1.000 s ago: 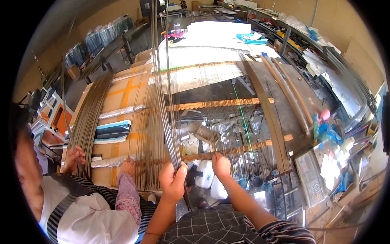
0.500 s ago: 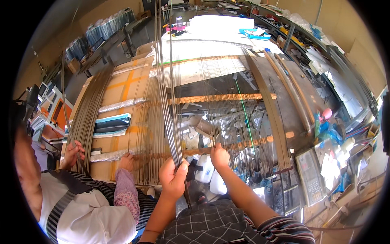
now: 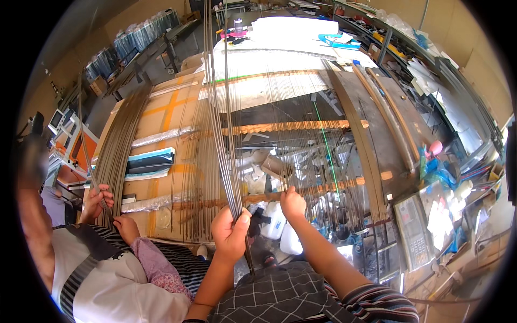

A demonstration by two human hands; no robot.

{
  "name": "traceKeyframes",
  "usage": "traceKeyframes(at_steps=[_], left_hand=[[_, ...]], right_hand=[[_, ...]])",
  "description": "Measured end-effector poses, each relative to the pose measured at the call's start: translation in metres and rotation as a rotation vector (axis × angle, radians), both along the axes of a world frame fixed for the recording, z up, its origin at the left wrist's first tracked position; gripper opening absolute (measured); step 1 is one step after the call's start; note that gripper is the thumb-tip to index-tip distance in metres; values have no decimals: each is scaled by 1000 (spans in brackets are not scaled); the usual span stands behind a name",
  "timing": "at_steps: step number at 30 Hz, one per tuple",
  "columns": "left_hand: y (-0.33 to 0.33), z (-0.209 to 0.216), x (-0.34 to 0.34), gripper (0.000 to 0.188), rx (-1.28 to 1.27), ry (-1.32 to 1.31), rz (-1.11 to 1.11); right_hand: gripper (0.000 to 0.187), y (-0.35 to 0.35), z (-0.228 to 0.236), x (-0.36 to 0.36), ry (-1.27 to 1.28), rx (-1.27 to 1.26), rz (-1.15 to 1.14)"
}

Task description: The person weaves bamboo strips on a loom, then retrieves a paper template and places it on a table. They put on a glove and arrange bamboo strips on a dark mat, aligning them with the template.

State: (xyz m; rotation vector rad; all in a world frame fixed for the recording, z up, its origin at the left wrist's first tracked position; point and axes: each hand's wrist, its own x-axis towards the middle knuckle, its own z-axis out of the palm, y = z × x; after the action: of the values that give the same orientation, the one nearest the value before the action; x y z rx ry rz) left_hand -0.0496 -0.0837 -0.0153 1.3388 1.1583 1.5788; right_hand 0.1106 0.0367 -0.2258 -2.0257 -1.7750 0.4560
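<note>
Clamped tight in the left hand (image 3: 229,232), a bunch of long thin strips (image 3: 232,196): smooth, narrow and flexible, silvery where shiny and dull brown elsewhere. Placed near the middle of the view, rising steeply above the fist with a small lean to the left, and also going down below the fist toward the dark checked apron (image 3: 274,293).

At the near wooden bar (image 3: 344,184), with wavy carved edge, the right hand (image 3: 292,203), fingers curled together. Cannot tell whether pinching a fine strip or only touching.

Farther away, a 2nd bar (image 3: 301,127), also wavy. To the right, a flat brown band (image 3: 360,148) of closely packed strips; to the left, a wider band (image 3: 121,140), similarly dense. Between these 2, a looser spread of strips, and a bright green line (image 3: 325,141). Also at left, flat cardboard (image 3: 169,107) with orange tape. Below the open part, 2 rounded white jugs (image 3: 274,220).

Beside, at left, a co-worker's hands (image 3: 98,200), close to another strip (image 3: 86,153).

Cut off by the top edge: upper ends of the bunch. Hidden behind the knuckles: right fingertips. Hard to make out: small clutter under the strips.
</note>
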Motion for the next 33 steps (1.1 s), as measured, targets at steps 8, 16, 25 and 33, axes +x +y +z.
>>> traceKeyframes(at_steps=[8,16,25,33], left_hand=[[-1,-2,1,15,-16,-18,-6],[0,-8,1,14,8,27,0],[10,-13,10,10,-3,5,5],[22,-45,25,10,-49,-92,-38]], right_hand=[[29,1,8,1,-72,-28,61],[29,8,5,5,-174,-80,83],[20,-75,130,-12,953,19,504],[13,-126,167,-11,1233,-96,445]])
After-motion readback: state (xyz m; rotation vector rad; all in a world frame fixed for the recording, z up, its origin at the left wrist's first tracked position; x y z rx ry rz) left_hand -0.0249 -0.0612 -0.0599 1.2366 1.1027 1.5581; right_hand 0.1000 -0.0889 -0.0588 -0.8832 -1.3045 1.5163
